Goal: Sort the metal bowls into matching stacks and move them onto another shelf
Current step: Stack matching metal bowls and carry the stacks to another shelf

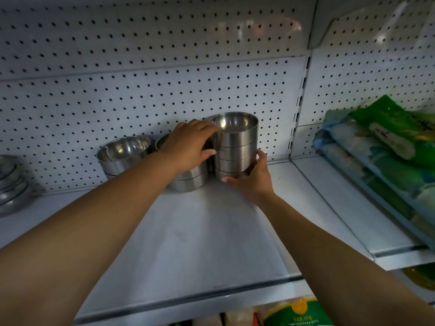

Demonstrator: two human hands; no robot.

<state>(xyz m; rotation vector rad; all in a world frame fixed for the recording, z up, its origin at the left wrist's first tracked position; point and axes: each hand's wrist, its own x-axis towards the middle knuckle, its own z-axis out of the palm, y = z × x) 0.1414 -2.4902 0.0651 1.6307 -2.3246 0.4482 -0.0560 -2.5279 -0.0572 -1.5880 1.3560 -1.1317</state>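
Tall bowl stack [236, 147] upright between both hands: right hand [250, 178] fingers wrapped round base, left hand [190, 147] spread against its side

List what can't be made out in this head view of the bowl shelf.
- Middle bowl stack: the left hand covers its top, so its bowl count is hidden.
- Tall stack: the right hand hides its base; whether it rests on the shelf is unclear.
- Dishes at far left: cut by the frame edge and blurred.
- Green bags: print too blurred to read.
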